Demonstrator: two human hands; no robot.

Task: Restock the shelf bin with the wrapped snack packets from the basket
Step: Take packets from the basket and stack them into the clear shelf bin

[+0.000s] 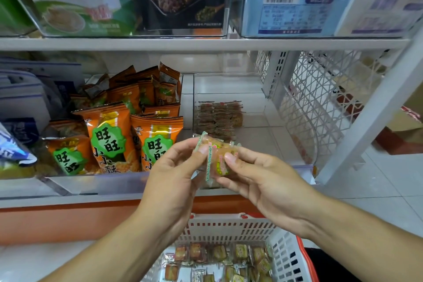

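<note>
Together we held the wrapped snack packets (216, 158) between both thumbs and curled fingers, left hand (170, 181) pinching their left edge, right hand (267, 184) their right, above the basket (231, 226), before the clear shelf bin (254, 107).

Clear shelf bin (251, 89) open at top, mostly bare; small stack of wrapped packets (217, 119) against its left wall. Free entry from front and above, under upper shelf edge (206, 44). Orange snack bags (128, 130) crowd neighbouring bin, left. White lattice panel (320, 103) bounds right side. Basket (229, 224) below, open-topped.
</note>
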